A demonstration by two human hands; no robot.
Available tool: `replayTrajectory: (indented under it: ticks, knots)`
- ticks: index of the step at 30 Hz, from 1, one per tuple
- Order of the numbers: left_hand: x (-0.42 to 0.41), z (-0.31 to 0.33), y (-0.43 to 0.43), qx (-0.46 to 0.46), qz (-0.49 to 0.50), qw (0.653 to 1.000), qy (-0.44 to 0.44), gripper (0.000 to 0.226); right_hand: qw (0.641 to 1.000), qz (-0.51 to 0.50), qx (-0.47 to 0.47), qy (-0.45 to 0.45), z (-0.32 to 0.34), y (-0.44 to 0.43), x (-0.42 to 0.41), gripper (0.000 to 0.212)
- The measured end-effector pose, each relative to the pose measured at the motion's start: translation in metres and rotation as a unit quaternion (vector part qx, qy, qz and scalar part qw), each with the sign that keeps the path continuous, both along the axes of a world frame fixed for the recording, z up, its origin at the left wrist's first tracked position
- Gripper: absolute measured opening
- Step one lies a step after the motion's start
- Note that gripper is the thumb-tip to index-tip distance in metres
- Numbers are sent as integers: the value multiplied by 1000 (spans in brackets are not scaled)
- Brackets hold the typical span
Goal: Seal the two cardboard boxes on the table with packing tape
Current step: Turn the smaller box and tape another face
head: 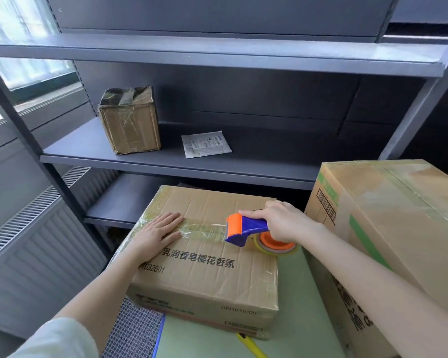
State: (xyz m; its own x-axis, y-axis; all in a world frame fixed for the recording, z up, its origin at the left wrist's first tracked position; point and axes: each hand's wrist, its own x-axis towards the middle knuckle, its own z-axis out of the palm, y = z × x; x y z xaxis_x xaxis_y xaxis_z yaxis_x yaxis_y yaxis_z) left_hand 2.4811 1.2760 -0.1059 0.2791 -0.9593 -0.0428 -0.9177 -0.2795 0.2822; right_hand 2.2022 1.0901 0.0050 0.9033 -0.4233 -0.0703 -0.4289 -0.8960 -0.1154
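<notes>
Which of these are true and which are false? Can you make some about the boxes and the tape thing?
1. The right hand holds the blue and orange tape dispenser. True.
2. The left hand is lifted in the air. False: it lies flat on the flat cardboard box.
3. A small taped box sits on the grey shelf. True.
4. The tall cardboard box is to the left of the flat one. False: it stands to its right.
5. A white packet lies on the shelf. True.
</notes>
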Motion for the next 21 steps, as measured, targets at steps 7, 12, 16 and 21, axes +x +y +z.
replayTrajectory:
  ticks: [7,12,16,21]
  knots:
    - [-4,-1,-2,-13,9,999,-32,54,997,-57,-36,20,7,-33,-43,71]
    - [-38,9,-31,37,66,991,-111,62,996,-71,-43,9,-1,-33,-50,71]
    - [-106,9,-65,4,6,998,-60,58,997,-72,-42,3,-4,-35,-53,70]
    - [-154,-3,-86,-9,-7,999,-53,54,996,-83,-22,5,-9,-32,-55,71]
